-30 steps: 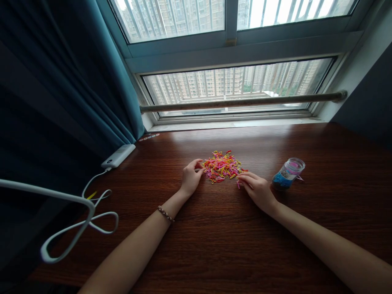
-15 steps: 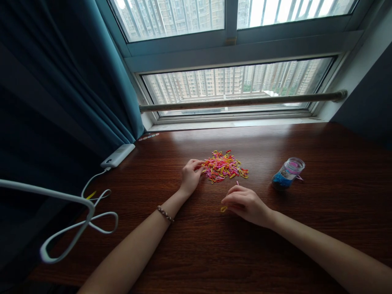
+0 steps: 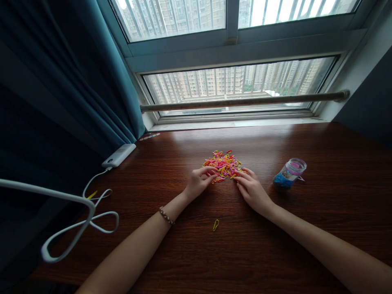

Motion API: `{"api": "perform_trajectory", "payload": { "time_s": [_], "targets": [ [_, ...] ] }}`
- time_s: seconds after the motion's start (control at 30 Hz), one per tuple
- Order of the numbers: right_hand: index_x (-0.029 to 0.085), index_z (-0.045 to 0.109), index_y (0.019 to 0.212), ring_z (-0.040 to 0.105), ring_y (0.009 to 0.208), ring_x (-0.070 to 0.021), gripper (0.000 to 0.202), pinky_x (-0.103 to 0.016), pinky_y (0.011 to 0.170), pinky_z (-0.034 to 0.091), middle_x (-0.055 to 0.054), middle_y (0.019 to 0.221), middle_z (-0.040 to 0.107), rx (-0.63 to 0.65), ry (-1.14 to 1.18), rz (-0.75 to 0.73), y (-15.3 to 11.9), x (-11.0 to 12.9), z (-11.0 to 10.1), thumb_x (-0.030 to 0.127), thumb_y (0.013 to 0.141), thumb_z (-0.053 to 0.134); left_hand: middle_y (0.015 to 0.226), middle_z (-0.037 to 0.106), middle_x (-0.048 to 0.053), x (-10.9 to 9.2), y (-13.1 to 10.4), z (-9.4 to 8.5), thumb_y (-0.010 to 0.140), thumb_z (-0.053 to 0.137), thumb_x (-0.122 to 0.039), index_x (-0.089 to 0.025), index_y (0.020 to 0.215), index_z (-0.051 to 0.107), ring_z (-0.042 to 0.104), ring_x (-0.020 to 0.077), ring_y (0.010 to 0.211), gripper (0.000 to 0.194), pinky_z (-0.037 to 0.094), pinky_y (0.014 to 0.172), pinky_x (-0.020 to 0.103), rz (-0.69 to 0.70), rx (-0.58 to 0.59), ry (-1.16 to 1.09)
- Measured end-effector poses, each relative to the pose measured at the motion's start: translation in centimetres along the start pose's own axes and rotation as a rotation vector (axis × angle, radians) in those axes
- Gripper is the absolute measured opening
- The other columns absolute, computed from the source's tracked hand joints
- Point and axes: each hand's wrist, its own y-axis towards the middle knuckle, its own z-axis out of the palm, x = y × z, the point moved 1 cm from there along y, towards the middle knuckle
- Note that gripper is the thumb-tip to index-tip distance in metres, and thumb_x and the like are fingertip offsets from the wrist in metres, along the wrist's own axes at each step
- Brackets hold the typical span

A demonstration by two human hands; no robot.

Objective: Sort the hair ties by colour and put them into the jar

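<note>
A heap of small pink, yellow and red bands or clips [image 3: 225, 163] lies on the dark wooden table. My left hand [image 3: 200, 182] touches the heap's left front edge, its fingers parted and nothing visible between them. At the right front edge, my right hand [image 3: 251, 190] rests with its fingers spread over the nearest pieces. One yellow loop-shaped piece [image 3: 216, 225] lies alone on the wood, nearer to me than the heap. A glass jar [image 3: 289, 174] with blue and pink contents leans on the table to the right of my right hand.
A white power strip [image 3: 119, 155] with a looped white cable [image 3: 73, 199] lies at the left by a blue curtain [image 3: 119, 94]. Behind the table [image 3: 275, 253] is a window with a horizontal rail [image 3: 245, 101].
My right hand has let go of the yellow piece, which now lies on the table, and has moved up to the heap. My left hand has shifted right along the heap's front.
</note>
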Motion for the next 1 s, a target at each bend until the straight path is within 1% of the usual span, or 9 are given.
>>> {"api": "perform_trajectory", "payload": {
  "time_s": [0.13, 0.2, 0.27, 0.33, 0.4, 0.47, 0.67, 0.8, 1.0],
  "targets": [
    [0.020, 0.060, 0.104, 0.035, 0.118, -0.0254, 0.030, -0.053, 0.097, 0.032, -0.006, 0.116, 0.056, 0.054, -0.041, -0.008, -0.1, -0.3, 0.4, 0.014, 0.082, 0.040, 0.075, 0.067, 0.006, -1.5, -1.0, 1.1, 0.073, 0.060, -0.032, -0.015, 0.091, 0.064, 0.062, 0.0145, 0.063, 0.025, 0.051, 0.059, 0.024, -0.012, 0.267, -0.106],
    [0.021, 0.060, 0.105, 0.038, 0.116, -0.0249, 0.031, -0.052, 0.096, 0.033, -0.006, 0.113, 0.058, 0.051, -0.034, -0.010, -0.1, -0.5, 0.5, 0.014, 0.083, 0.039, 0.070, 0.067, 0.006, -1.8, -1.0, 1.1, 0.076, 0.056, -0.033, -0.014, 0.094, 0.063, 0.062, 0.0143, 0.060, 0.027, 0.050, 0.057, 0.024, -0.033, 0.290, -0.135],
    [0.021, 0.061, 0.103, 0.042, 0.112, -0.0241, 0.030, -0.050, 0.095, 0.036, -0.007, 0.109, 0.059, 0.031, -0.017, -0.013, 0.0, -0.5, 0.5, 0.014, 0.082, 0.040, 0.065, 0.065, 0.005, -1.6, -0.6, 0.7, 0.079, 0.052, -0.033, -0.014, 0.091, 0.063, 0.061, 0.0138, 0.058, 0.025, 0.049, 0.057, 0.024, -0.038, 0.191, -0.100],
    [0.021, 0.062, 0.099, 0.045, 0.108, -0.0235, 0.028, -0.047, 0.094, 0.038, -0.008, 0.105, 0.059, 0.009, 0.002, -0.012, 0.0, -0.5, 0.4, 0.015, 0.082, 0.041, 0.062, 0.064, 0.003, -1.0, 0.2, -0.3, 0.079, 0.051, -0.033, -0.014, 0.082, 0.064, 0.058, 0.0127, 0.056, 0.023, 0.047, 0.055, 0.023, -0.037, 0.007, -0.007],
    [0.021, 0.063, 0.095, 0.047, 0.104, -0.0234, 0.026, -0.047, 0.093, 0.039, -0.008, 0.101, 0.059, -0.009, 0.022, -0.006, 0.0, -0.4, 0.2, 0.015, 0.081, 0.042, 0.061, 0.061, 0.002, -0.1, 0.9, -1.6, 0.077, 0.052, -0.032, -0.014, 0.079, 0.063, 0.054, 0.0113, 0.053, 0.021, 0.043, 0.052, 0.021, -0.051, -0.159, 0.090],
    [0.020, 0.064, 0.092, 0.049, 0.100, -0.0230, 0.024, -0.045, 0.090, 0.041, -0.009, 0.099, 0.059, -0.027, 0.061, 0.005, 0.0, -0.1, 0.0, 0.015, 0.082, 0.042, 0.063, 0.059, 0.000, 1.2, 1.6, -2.9, 0.076, 0.051, -0.028, -0.015, 0.076, 0.061, 0.051, 0.0101, 0.054, 0.016, 0.040, 0.050, 0.020, -0.051, -0.251, 0.168],
    [0.019, 0.062, 0.093, 0.056, 0.090, -0.0198, 0.021, -0.035, 0.082, 0.047, -0.008, 0.096, 0.058, -0.102, 0.198, 0.079, 0.0, 0.6, -0.6, 0.017, 0.081, 0.045, 0.061, 0.055, -0.001, 4.0, 2.1, -3.9, 0.067, 0.054, -0.016, -0.017, 0.070, 0.061, 0.049, 0.0108, 0.057, 0.008, 0.039, 0.054, 0.021, -0.063, -0.031, 0.386],
    [0.020, 0.062, 0.090, 0.057, 0.088, -0.0195, 0.018, -0.034, 0.081, 0.047, -0.007, 0.094, 0.059, -0.127, 0.244, 0.060, 0.0, 0.9, -1.0, 0.020, 0.079, 0.048, 0.068, 0.058, 0.000, 3.8, 1.8, -3.6, 0.065, 0.056, -0.016, -0.018, 0.070, 0.061, 0.052, 0.0128, 0.065, 0.008, 0.041, 0.060, 0.023, -0.031, 0.039, 0.451],
    [0.020, 0.063, 0.075, 0.059, 0.078, -0.0175, 0.011, -0.030, 0.071, 0.048, -0.004, 0.081, 0.062, -0.122, 0.349, 0.157, -0.1, 1.1, -1.4, 0.020, 0.077, 0.052, 0.069, 0.059, 0.001, 2.9, 1.5, -3.6, 0.069, 0.061, -0.031, -0.019, 0.070, 0.061, 0.052, 0.0145, 0.067, 0.012, 0.041, 0.060, 0.024, 0.013, 0.088, 0.511]
  ]
}}
